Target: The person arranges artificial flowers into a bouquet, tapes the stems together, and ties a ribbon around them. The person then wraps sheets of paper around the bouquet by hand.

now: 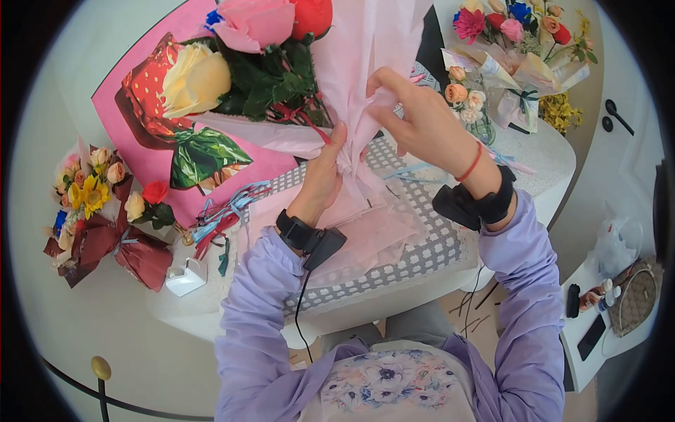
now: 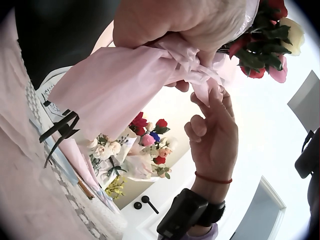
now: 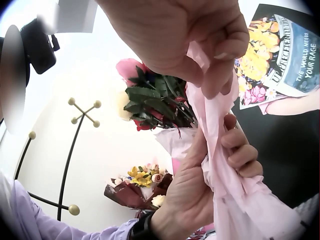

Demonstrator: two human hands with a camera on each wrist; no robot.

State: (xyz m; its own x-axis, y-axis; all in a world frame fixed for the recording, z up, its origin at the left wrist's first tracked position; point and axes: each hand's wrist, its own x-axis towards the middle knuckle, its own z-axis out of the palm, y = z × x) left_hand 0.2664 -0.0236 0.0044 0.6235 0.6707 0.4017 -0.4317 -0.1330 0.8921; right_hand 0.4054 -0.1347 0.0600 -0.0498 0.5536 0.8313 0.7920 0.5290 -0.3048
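Pink wrapping paper (image 1: pixel 351 77) surrounds the stems of a bouquet with a cream rose (image 1: pixel 197 81), a pink rose (image 1: pixel 256 24) and a red one. The left hand (image 1: pixel 322 176) grips the gathered paper at its narrow part, thumb across the front; in the right wrist view the left hand's fingers (image 3: pixel 242 152) curl round it. Above that grip, the right hand (image 1: pixel 422 123) pinches a fold of the paper (image 3: pixel 215 110) between thumb and fingers. Below the hands the paper's tail (image 2: pixel 110 85) flares out.
Pink sheets (image 1: pixel 330 243) lie on the patterned table cover (image 1: pixel 429 246). Ribbons (image 1: pixel 228 214) and a white holder (image 1: pixel 186 277) are at the left. A brown-wrapped bouquet (image 1: pixel 126 246) stands far left; other bouquets (image 1: pixel 520 70) and a glass vase (image 1: pixel 481 129) stand at the back right.
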